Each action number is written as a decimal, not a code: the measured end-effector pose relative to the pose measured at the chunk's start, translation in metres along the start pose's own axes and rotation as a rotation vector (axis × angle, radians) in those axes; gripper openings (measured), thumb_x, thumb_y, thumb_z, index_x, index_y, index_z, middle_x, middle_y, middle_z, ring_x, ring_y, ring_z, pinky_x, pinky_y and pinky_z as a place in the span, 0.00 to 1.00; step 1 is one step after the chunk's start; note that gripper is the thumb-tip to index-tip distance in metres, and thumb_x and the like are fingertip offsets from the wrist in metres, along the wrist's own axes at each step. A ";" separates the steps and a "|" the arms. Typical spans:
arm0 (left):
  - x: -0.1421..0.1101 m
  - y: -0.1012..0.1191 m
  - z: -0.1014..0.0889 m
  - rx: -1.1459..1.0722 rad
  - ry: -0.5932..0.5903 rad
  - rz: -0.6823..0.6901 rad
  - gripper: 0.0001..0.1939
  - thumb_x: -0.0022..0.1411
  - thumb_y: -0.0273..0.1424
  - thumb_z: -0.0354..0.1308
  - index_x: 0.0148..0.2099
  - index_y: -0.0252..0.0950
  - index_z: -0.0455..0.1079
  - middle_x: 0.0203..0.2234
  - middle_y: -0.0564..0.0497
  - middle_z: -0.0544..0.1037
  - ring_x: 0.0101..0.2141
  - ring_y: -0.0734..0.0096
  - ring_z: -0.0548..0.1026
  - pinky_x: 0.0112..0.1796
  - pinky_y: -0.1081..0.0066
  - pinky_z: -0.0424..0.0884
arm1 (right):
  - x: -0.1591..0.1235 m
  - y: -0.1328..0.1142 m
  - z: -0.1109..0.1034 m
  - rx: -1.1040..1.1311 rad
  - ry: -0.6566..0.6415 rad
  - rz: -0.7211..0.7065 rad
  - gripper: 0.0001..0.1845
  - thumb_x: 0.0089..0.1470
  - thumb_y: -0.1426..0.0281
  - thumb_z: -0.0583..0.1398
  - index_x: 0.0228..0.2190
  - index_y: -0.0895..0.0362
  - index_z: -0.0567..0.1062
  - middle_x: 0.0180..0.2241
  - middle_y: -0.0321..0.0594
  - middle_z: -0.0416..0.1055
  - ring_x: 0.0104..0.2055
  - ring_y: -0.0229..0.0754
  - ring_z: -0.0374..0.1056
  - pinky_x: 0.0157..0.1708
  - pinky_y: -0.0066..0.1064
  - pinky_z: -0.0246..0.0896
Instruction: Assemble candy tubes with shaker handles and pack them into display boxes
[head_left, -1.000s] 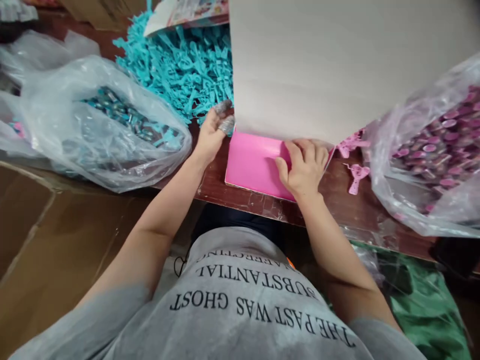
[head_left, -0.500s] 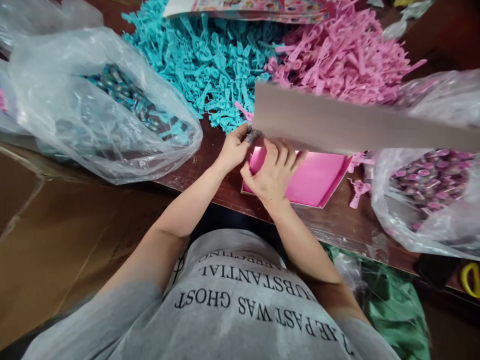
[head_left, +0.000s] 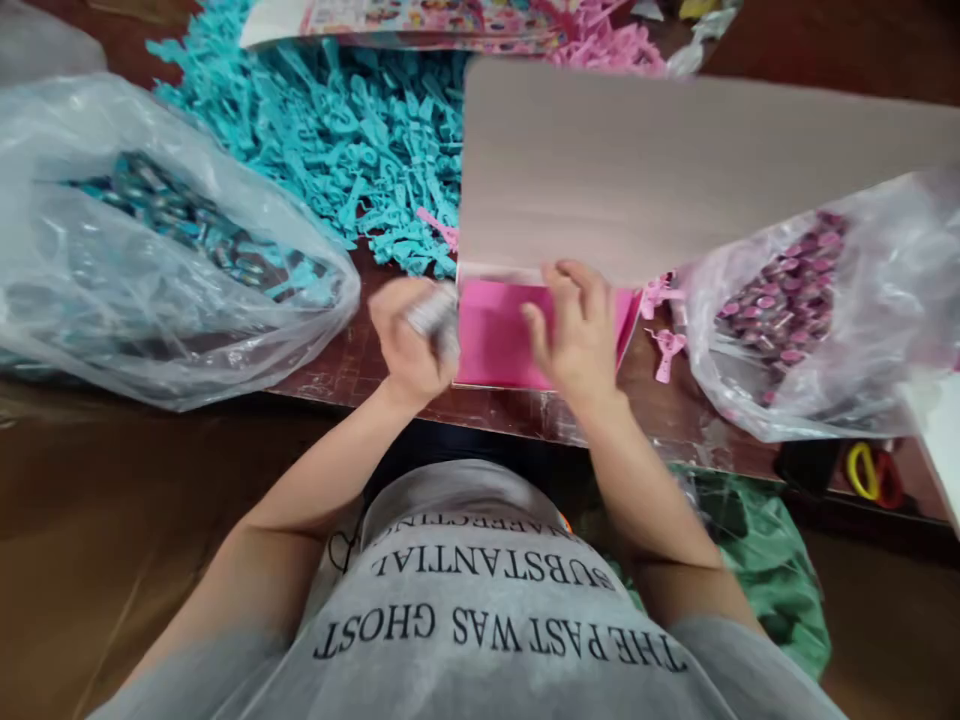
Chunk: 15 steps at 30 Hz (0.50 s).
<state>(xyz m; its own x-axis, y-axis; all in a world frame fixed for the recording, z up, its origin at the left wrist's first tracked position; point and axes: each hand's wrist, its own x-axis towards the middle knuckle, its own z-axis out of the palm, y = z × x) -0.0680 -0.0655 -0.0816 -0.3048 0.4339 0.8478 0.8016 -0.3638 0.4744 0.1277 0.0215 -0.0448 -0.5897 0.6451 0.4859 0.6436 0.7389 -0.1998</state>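
Observation:
A shallow cardboard box [head_left: 499,335] with a bright pink inside lies at the table's near edge. Its large grey-brown flap [head_left: 645,165] stands raised behind it and stretches far to the right. At the box's left side is my left hand [head_left: 409,340], smeared by motion, its fingers curled in and greyish wrapping around some of them. What those fingers hold, if anything, is hidden. My right hand [head_left: 581,335] hovers over the pink inside, thumb and fingers apart and nothing held; its fingertips are near the base of the flap.
Turquoise plastic pieces [head_left: 337,140] are heaped behind, with pink pieces [head_left: 615,45] partly covered by the flap. Clear bags stand left [head_left: 247,340] and right [head_left: 862,390], holding small shiny parts. Loose pink pieces [head_left: 666,350] lie right of the box. Yellow-handled scissors [head_left: 862,470] sit at the right edge.
The flap has swung up and back, showing more of its grey-brown face. My left hand has moved down to the box's left side; my right hand has shifted right. The camera view has also shifted.

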 end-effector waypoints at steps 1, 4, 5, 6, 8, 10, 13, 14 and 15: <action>-0.001 0.011 0.004 0.028 -0.130 0.087 0.18 0.77 0.47 0.51 0.61 0.47 0.69 0.54 0.45 0.78 0.58 0.55 0.76 0.65 0.50 0.67 | -0.002 0.014 -0.006 -0.024 -0.005 0.023 0.31 0.76 0.54 0.45 0.64 0.59 0.71 0.62 0.58 0.70 0.65 0.59 0.63 0.65 0.57 0.59; 0.004 0.031 0.036 0.162 -0.533 0.096 0.20 0.78 0.45 0.49 0.59 0.40 0.73 0.56 0.39 0.79 0.59 0.47 0.74 0.64 0.46 0.65 | -0.003 0.045 -0.008 -0.114 -0.082 0.071 0.30 0.76 0.56 0.44 0.58 0.58 0.77 0.54 0.54 0.77 0.58 0.59 0.68 0.61 0.54 0.61; 0.007 0.032 0.048 0.230 -0.612 0.060 0.22 0.78 0.45 0.48 0.59 0.37 0.74 0.56 0.36 0.79 0.59 0.44 0.74 0.62 0.45 0.66 | -0.002 0.050 -0.005 -0.134 -0.115 0.074 0.30 0.77 0.56 0.44 0.57 0.59 0.77 0.53 0.54 0.78 0.57 0.58 0.69 0.59 0.51 0.61; 0.011 0.032 0.059 0.292 -0.664 0.035 0.24 0.78 0.46 0.47 0.58 0.34 0.74 0.56 0.34 0.79 0.57 0.42 0.74 0.60 0.45 0.67 | -0.001 0.053 -0.001 -0.149 -0.141 0.080 0.30 0.77 0.56 0.43 0.57 0.59 0.77 0.52 0.54 0.79 0.55 0.58 0.70 0.57 0.49 0.62; 0.017 0.026 0.072 0.369 -0.731 0.021 0.27 0.78 0.47 0.45 0.56 0.32 0.76 0.52 0.32 0.80 0.54 0.41 0.75 0.56 0.46 0.68 | 0.001 0.055 0.008 -0.167 -0.172 0.110 0.32 0.77 0.56 0.42 0.56 0.61 0.78 0.49 0.54 0.80 0.52 0.57 0.71 0.52 0.45 0.63; 0.021 0.019 0.074 0.393 -0.768 0.028 0.27 0.78 0.48 0.45 0.54 0.33 0.77 0.49 0.33 0.81 0.52 0.41 0.75 0.54 0.48 0.68 | 0.003 0.055 0.013 -0.168 -0.185 0.142 0.34 0.77 0.54 0.41 0.53 0.60 0.78 0.49 0.54 0.80 0.50 0.55 0.72 0.45 0.42 0.64; 0.024 0.012 0.066 0.413 -0.791 0.015 0.26 0.78 0.47 0.43 0.52 0.34 0.76 0.47 0.33 0.81 0.51 0.41 0.74 0.53 0.48 0.67 | 0.002 0.057 0.014 -0.152 -0.147 0.148 0.34 0.77 0.52 0.41 0.49 0.57 0.80 0.54 0.51 0.79 0.51 0.53 0.72 0.46 0.42 0.65; 0.025 0.011 0.063 0.420 -0.795 0.004 0.26 0.79 0.46 0.42 0.52 0.34 0.76 0.46 0.32 0.81 0.50 0.40 0.75 0.53 0.47 0.67 | 0.001 0.057 0.014 -0.150 -0.115 0.142 0.33 0.77 0.53 0.41 0.49 0.57 0.80 0.54 0.50 0.78 0.53 0.53 0.72 0.51 0.45 0.65; 0.025 0.011 0.061 0.426 -0.797 -0.009 0.26 0.79 0.45 0.42 0.52 0.34 0.76 0.46 0.32 0.81 0.50 0.40 0.75 0.53 0.46 0.67 | 0.000 0.058 0.013 -0.153 -0.086 0.138 0.32 0.77 0.54 0.42 0.49 0.56 0.80 0.54 0.49 0.79 0.55 0.54 0.71 0.58 0.47 0.63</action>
<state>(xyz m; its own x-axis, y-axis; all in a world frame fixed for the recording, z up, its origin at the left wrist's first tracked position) -0.0357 -0.0084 -0.0695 0.0077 0.9353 0.3538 0.9719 -0.0903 0.2175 0.1589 0.0670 -0.0676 -0.5260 0.7574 0.3869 0.7838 0.6083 -0.1252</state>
